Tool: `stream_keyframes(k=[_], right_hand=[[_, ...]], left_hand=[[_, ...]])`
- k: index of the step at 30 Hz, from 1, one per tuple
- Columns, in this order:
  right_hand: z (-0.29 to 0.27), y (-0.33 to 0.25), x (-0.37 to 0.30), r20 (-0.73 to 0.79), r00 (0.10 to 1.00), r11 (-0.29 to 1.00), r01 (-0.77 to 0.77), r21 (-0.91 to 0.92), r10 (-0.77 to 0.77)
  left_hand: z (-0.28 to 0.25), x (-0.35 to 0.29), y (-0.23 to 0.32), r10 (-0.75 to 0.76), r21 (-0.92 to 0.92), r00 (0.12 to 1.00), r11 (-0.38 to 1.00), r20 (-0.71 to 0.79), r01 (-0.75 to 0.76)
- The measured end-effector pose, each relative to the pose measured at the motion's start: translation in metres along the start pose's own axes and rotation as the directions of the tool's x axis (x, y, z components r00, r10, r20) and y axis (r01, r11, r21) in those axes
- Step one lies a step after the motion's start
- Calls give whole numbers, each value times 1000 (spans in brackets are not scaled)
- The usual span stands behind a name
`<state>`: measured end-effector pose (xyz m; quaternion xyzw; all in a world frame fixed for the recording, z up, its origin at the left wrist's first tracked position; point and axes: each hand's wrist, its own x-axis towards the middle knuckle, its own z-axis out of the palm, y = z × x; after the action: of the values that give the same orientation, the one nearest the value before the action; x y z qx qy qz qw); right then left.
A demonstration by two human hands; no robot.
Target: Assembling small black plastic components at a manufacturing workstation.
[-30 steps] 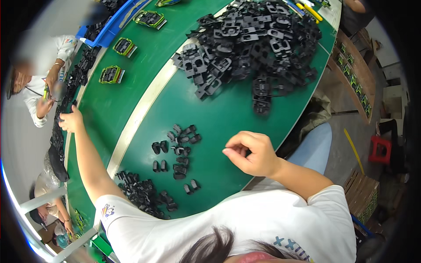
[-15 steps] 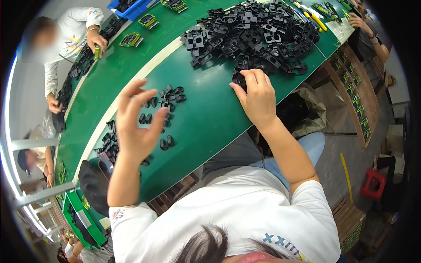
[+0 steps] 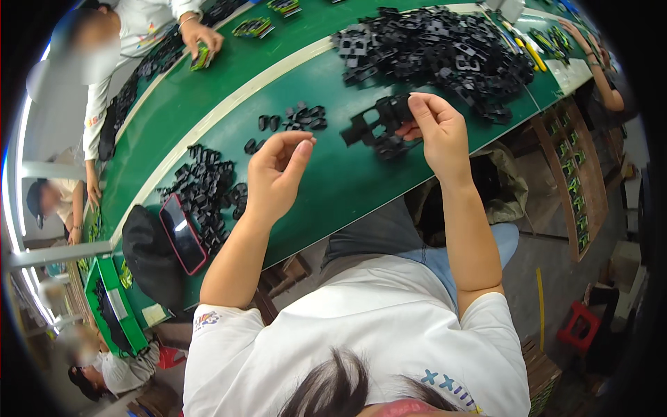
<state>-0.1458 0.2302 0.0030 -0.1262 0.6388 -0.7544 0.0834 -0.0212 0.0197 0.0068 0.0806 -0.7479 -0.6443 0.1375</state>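
My right hand (image 3: 441,135) grips a black plastic bracket (image 3: 381,118) with square openings, raised over the green table near the big pile of black plastic parts (image 3: 431,55). To the left, my left hand (image 3: 278,177) is closed in a pinch, thumb and forefinger tips close together. Whatever it may hold is hidden or too small to make out. Just beyond it lie several small black caps (image 3: 295,119). A denser heap of small black pieces (image 3: 208,184) spreads on its left.
A red-edged phone (image 3: 184,233) and a black cap (image 3: 149,257) lie at the left. Yellow-handled tools (image 3: 531,52) rest at the far right. Across a pale strip (image 3: 250,83), a co-worker's hand (image 3: 201,40) holds a green-and-black part. A wooden rack (image 3: 570,174) stands at the right.
My right hand has lifted a bracket off the near edge of the pile. My left hand has moved right and its spread fingers have closed into a pinch.
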Motion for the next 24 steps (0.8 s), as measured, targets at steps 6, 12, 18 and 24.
stream_keyframes(k=[6, 12, 18, 24], right_hand=[[58, -7, -11, 238, 970, 998, -37, -54, 49], [100, -9, -9, 380, 918, 970, 185, -160, -112], [118, 17, -53, 469, 851, 529, 518, -671, -239], [141, 38, -75, 497, 848, 384, 528, -757, -185]], left_hand=[[-20, 1, 7, -17, -208, 993, 977, 113, 41], [-36, 0, 15, 39, -22, 992, 999, 124, -36], [-76, 20, 17, 19, -251, 820, 948, -573, -197], [-62, 20, 14, -25, -340, 854, 923, -520, -180]])
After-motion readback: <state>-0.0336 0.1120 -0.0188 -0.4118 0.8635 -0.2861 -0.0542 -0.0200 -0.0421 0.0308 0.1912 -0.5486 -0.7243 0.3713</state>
